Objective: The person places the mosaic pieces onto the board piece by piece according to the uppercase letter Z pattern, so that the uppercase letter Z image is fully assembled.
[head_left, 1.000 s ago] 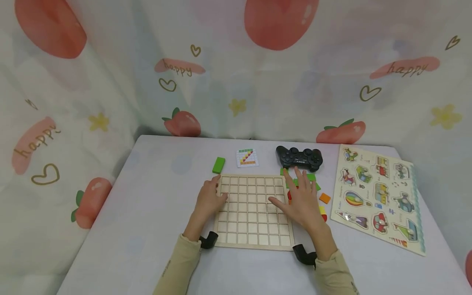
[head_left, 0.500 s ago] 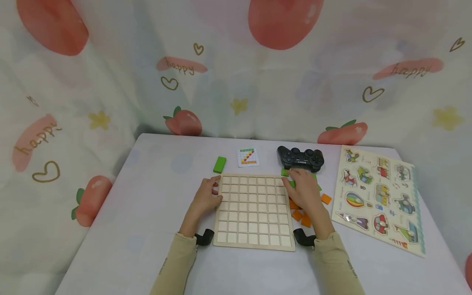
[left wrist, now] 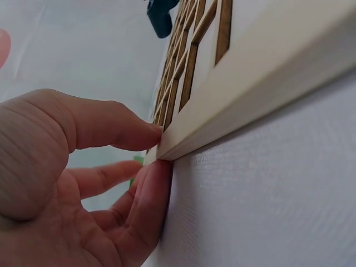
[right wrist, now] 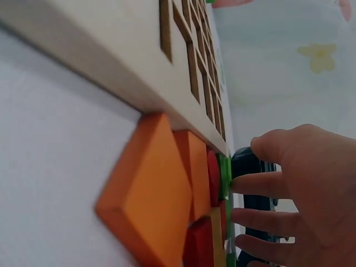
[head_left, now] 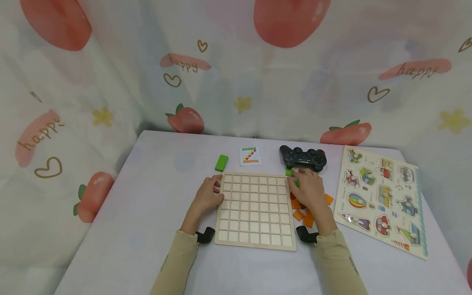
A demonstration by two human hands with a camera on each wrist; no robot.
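A wooden grid board [head_left: 255, 248] with square cells lies on the table between the hands. The left hand [head_left: 207, 194] pinches its left edge, thumb on the top of the frame [left wrist: 222, 105] and a finger against the side. Beyond the right edge, the right hand [head_left: 309, 188] reaches over a cluster of coloured blocks. In the right wrist view its fingers [right wrist: 267, 219] extend, fingertips at the green blocks [right wrist: 225, 175], with the thumb apart. Orange blocks [right wrist: 153, 194] and a dark red block [right wrist: 199, 245] lie nearer that camera. The hand covers part of the cluster in the head view.
Behind the board lie a green block [head_left: 221, 163] and a small pattern card [head_left: 250, 156]. A black game controller [head_left: 303, 158] sits just past the right hand. A picture puzzle board [head_left: 381, 200] takes up the right side. Printed curtains surround the table's back and left.
The right hand, spread over the board's right edge a second ago, has moved out to the block cluster, uncovering orange blocks. The left hand has closed its grip on the board's edge.
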